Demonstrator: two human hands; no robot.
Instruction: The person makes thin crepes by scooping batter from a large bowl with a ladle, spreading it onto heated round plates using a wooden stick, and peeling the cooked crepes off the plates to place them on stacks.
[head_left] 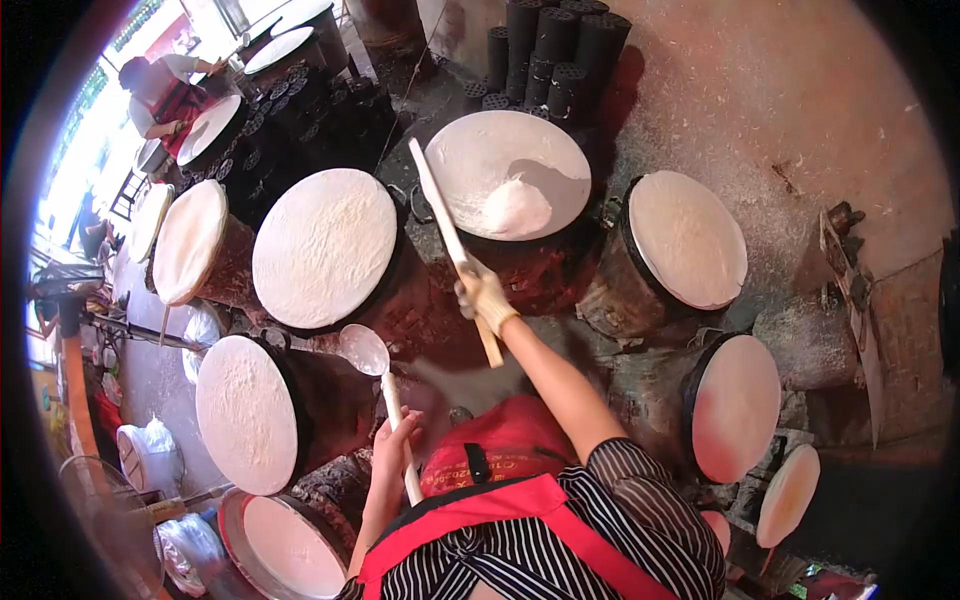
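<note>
My right hand (483,298), in a light glove, is closed round a long flat wooden stick (440,210). The far end of the stick reaches over the left edge of a round griddle (460,150), on which a mound of pale batter (517,208) lies right of the stick. Lower left, my bare left hand (393,447) grips the handle of a ladle (364,350). The ladle's round bowl points away from me, between the middle griddle's base and a batter-covered griddle on the left.
Batter-covered griddles stand on both sides, among them a left one (325,248) and a right one (687,240). Black perforated cylinders (555,50) are stacked behind. A co-worker (165,95) is at another griddle, upper left. A pale-filled basin (290,545) sits lower left.
</note>
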